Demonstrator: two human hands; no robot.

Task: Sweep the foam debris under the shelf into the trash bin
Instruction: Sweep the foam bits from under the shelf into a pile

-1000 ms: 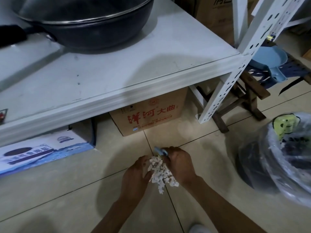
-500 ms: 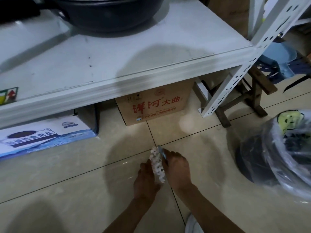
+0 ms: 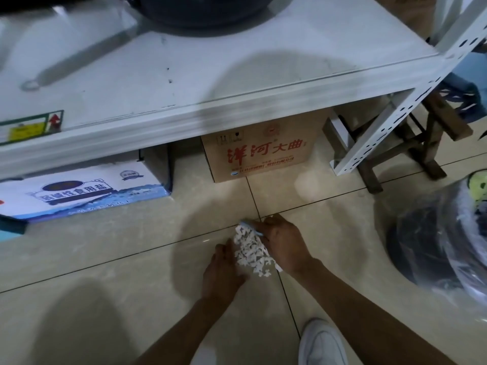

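A heap of white foam debris lies pressed between my two hands, low over the tiled floor in front of the white shelf. My left hand cups the heap from the left. My right hand closes on it from the right, and a thin pale-blue piece shows at its fingertips. The trash bin, dark with a clear plastic liner, stands on the floor at the right edge, well apart from my hands.
Under the shelf stand a brown cardboard box with red lettering and a white-and-blue box. A wooden stool sits behind the shelf's right leg. A dark pan rests on the shelf. My white shoe is at bottom right.
The view has shifted down and closer. My hands have drawn the foam heap a little toward me, and it now shows wider between them.
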